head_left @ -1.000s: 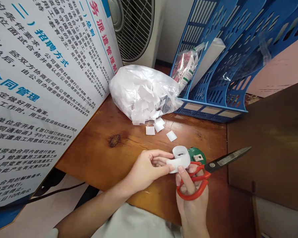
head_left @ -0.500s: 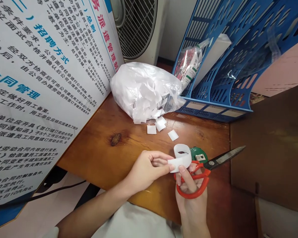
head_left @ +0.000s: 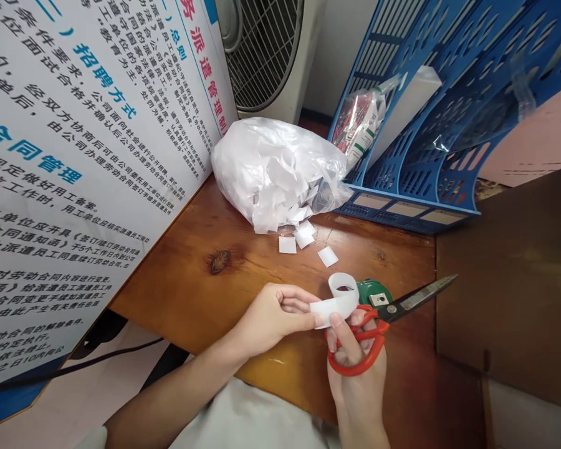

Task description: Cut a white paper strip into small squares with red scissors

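We hold the curled white paper strip (head_left: 339, 300) with our left hand (head_left: 273, 315), its fingers (head_left: 303, 321) pinched shut on one end. Our right hand (head_left: 355, 368) has its fingers (head_left: 337, 330) through the red handles of the red-handled steel scissors (head_left: 383, 312), closed around them, and the blades look almost shut. To cut well, we would keep the strip flat and tight, just beside the blades. A round green tape roll (head_left: 374, 292) sits right behind the fingers. Beyond it, small white paper squares (head_left: 303, 240) and a clear plastic bag of paper scraps (head_left: 278, 171) lie on the brown wooden table (head_left: 191, 280), near the blue plastic file rack (head_left: 425, 125).
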`<state>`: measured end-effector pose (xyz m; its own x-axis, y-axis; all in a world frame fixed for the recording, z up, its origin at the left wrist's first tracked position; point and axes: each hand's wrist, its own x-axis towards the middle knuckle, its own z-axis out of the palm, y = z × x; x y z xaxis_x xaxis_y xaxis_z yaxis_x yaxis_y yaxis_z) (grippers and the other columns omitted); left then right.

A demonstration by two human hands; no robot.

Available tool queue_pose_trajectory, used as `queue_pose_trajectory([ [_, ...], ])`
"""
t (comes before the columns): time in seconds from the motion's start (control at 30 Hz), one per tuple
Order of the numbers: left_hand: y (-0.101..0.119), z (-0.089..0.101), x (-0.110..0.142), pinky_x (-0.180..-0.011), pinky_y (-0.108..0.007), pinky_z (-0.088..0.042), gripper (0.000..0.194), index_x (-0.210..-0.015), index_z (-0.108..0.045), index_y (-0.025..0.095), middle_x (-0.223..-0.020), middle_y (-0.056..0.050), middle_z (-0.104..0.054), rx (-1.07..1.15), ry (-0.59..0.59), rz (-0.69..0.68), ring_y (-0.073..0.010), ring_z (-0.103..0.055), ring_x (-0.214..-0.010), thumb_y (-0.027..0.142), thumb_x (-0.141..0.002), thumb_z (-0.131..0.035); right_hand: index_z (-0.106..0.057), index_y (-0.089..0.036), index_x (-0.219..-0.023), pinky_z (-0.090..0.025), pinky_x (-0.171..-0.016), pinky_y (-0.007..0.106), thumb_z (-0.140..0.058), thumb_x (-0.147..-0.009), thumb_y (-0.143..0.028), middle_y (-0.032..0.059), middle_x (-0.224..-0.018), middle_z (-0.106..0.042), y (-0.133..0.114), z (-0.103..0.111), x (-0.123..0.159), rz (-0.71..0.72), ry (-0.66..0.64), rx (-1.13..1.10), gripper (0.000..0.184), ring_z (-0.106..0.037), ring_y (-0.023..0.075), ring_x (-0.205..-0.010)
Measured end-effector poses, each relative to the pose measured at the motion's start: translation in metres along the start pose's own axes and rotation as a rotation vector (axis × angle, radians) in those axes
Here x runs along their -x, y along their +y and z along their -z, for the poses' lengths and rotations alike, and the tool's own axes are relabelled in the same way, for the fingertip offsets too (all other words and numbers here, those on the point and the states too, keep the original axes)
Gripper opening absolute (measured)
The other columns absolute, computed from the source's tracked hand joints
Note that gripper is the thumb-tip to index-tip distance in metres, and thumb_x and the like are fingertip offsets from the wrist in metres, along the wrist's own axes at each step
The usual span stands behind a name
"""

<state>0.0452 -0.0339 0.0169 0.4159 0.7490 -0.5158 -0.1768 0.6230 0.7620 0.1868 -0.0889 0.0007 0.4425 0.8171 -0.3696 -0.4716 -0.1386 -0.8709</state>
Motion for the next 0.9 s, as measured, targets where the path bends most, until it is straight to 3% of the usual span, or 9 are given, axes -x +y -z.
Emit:
queue_pose_trajectory([
  [0.2,0.001,0.001,0.001,-0.061,-0.018,-0.045,0.035,-0.097,-0.08,0.01,-0.081,-0.008,-0.077,-0.049,0.013,-0.015,-0.0092,-0.06,-0.066,0.037,-0.076,-0.086,-0.043,-0.019,-0.085,-0.034,-0.046,0.017,-0.087,-0.072,-0.02,-0.01,-0.068,-0.045,0.001,-0.001,0.0,0.013,0.012,0.02,0.046,-0.046,0.0021,-0.045],
  [0.7,-0.004,0.0,-0.001,-0.059,-0.017,-0.043,0.033,-0.093,-0.08,0.011,-0.075,-0.006,-0.074,-0.06,0.023,0.01,-0.0076,-0.057,-0.061,0.036,-0.073,-0.088,-0.041,-0.02,-0.084,-0.034,-0.045,0.017,-0.088,-0.071,-0.027,-0.0104,-0.061,-0.045,0.0,0.0,0.003,0.0,0.048,0.086,0.049,-0.044,0.0035,-0.044],
  [0.8,-0.004,0.005,0.0,-0.059,-0.017,-0.042,0.032,-0.093,-0.08,0.011,-0.076,-0.005,-0.073,-0.082,0.078,-0.001,-0.0073,-0.057,-0.061,0.035,-0.074,-0.088,-0.043,-0.02,-0.083,-0.033,-0.045,0.016,-0.083,-0.077,-0.036,-0.0086,-0.06,-0.045,-0.004,0.012,0.007,-0.044,0.026,0.192,0.043,-0.041,0.0044,-0.046],
  [0.9,-0.003,0.014,0.002,-0.06,-0.016,-0.044,0.03,-0.094,-0.079,0.012,-0.078,-0.005,-0.073,-0.077,0.148,-0.011,-0.0076,-0.058,-0.063,0.034,-0.076,-0.087,-0.051,-0.019,-0.086,-0.034,-0.044,0.017,-0.08,-0.079,-0.046,-0.0055,-0.061,-0.046,-0.013,0.042,0.017,-0.131,0.014,0.41,0.041,-0.039,0.0057,-0.048],
])
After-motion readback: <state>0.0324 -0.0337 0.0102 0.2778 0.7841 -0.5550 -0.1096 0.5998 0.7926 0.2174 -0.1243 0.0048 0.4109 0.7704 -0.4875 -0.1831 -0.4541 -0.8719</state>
